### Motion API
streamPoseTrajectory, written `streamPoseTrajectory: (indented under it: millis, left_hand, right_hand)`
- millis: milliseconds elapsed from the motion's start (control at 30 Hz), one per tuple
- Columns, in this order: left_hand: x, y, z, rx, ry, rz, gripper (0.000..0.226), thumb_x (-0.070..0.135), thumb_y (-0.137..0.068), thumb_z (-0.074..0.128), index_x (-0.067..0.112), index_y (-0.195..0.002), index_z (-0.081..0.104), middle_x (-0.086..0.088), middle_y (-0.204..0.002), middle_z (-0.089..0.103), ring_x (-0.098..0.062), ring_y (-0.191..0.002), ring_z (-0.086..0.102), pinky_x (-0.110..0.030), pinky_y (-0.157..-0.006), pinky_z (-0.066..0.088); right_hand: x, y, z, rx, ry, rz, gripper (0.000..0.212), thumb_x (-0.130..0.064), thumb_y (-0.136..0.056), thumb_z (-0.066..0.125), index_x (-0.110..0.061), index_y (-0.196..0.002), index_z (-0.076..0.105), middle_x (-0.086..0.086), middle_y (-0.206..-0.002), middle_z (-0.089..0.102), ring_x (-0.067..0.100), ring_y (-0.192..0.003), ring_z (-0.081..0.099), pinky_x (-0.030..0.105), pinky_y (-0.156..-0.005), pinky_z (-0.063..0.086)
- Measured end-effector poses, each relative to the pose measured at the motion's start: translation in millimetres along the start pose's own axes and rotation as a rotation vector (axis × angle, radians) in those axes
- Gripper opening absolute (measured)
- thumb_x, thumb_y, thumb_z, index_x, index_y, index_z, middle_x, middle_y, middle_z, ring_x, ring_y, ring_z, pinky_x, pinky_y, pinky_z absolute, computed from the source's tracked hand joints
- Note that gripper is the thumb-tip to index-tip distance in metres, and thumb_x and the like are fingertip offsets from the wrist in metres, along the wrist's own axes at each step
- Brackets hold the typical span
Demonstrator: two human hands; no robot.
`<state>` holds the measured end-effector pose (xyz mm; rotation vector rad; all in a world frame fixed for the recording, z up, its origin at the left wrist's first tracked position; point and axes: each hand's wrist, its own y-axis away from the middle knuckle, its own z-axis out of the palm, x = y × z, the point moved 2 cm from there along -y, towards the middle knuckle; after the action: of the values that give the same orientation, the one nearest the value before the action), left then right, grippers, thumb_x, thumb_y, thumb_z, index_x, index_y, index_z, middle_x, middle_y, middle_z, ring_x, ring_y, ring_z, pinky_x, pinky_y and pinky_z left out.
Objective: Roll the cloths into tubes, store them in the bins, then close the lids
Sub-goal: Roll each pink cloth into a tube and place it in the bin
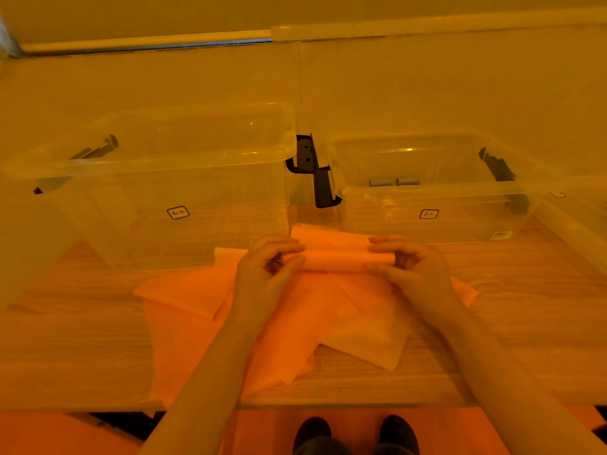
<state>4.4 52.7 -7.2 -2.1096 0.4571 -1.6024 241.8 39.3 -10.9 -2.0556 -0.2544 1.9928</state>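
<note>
You are working under an amber cast tinting everything. Orange cloths (184, 310) are lying on a pale wood-grain table (525, 323). Two clear bins (170, 178) (437, 205) are showing black latches (320, 178); grey rolls (394, 182) are sitting inside the right one.

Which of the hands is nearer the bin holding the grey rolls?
Right. The right hand grips the cloth roll just before that bin; the left hand grips its far end.

Left hand (269, 267) covering one end of the rolled cloth (338, 259), right hand (404, 264) covering the other, labels (178, 212) on both bins too small for reading, shoes (312, 433) being cropped by bottom edge
</note>
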Motion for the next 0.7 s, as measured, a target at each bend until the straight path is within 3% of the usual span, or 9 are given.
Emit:
streamPoseTrajectory:
  millis: [133, 300, 467, 567, 700]
  left_hand:
    - [1.8, 1.8, 0.1, -0.033, 0.004, -0.017, 0.027, 0.017, -0.075, 0.072, 0.036, -0.093, 0.068, 0.011, -0.105, 0.063, -0.001, -0.094, 0.059, -0.013, -0.073, 0.044]
    - [4.5, 3.5, 0.6, -0.017, -0.02, -0.09, 0.027, 0.009, -0.083, 0.072, 0.03, -0.1, 0.068, 0.009, -0.094, 0.066, 0.003, -0.074, 0.055, -0.012, -0.066, 0.043]
    - [5.9, 4.3, 1.2, 0.013, 0.005, -0.083, 0.028, 0.01, -0.086, 0.068, 0.034, -0.101, 0.065, 0.003, -0.103, 0.069, -0.004, -0.091, 0.064, -0.014, -0.076, 0.049]
    - [7.9, 3.1, 2.5, 0.022, 0.011, -0.055, 0.031, 0.01, -0.087, 0.066, 0.036, -0.103, 0.063, 0.0, -0.111, 0.068, -0.002, -0.1, 0.064, -0.01, -0.082, 0.046]
    - [5.6, 2.3, 3.0, 0.076, -0.014, -0.018, 0.024, 0.022, -0.084, 0.067, 0.038, -0.101, 0.063, 0.002, -0.108, 0.067, -0.005, -0.091, 0.064, -0.016, -0.077, 0.049]
  right_hand:
    - [-2.6, 2.1, 0.9, 0.034, 0.006, 0.031, 0.026, 0.002, -0.075, 0.074, -0.016, -0.094, 0.072, -0.004, -0.102, 0.07, 0.001, -0.089, 0.067, 0.016, -0.069, 0.054]
    - [-5.3, 2.6, 1.9, 0.085, 0.043, 0.002, 0.023, -0.004, -0.075, 0.075, -0.019, -0.092, 0.07, -0.005, -0.099, 0.069, 0.001, -0.089, 0.067, 0.016, -0.07, 0.054]
    - [-5.8, 1.9, 2.3, 0.097, 0.016, -0.025, 0.027, -0.002, -0.074, 0.076, -0.016, -0.097, 0.07, -0.001, -0.101, 0.071, 0.003, -0.085, 0.068, 0.014, -0.064, 0.052]
    - [-4.8, 1.5, 2.2, 0.109, -0.024, -0.035, 0.031, 0.0, -0.073, 0.075, -0.02, -0.096, 0.07, 0.0, -0.102, 0.071, 0.008, -0.09, 0.069, 0.02, -0.071, 0.056]
    - [-4.1, 0.3, 1.9, 0.164, -0.056, -0.038, 0.028, -0.001, -0.073, 0.075, -0.019, -0.093, 0.068, 0.002, -0.099, 0.072, 0.013, -0.087, 0.07, 0.021, -0.066, 0.057]
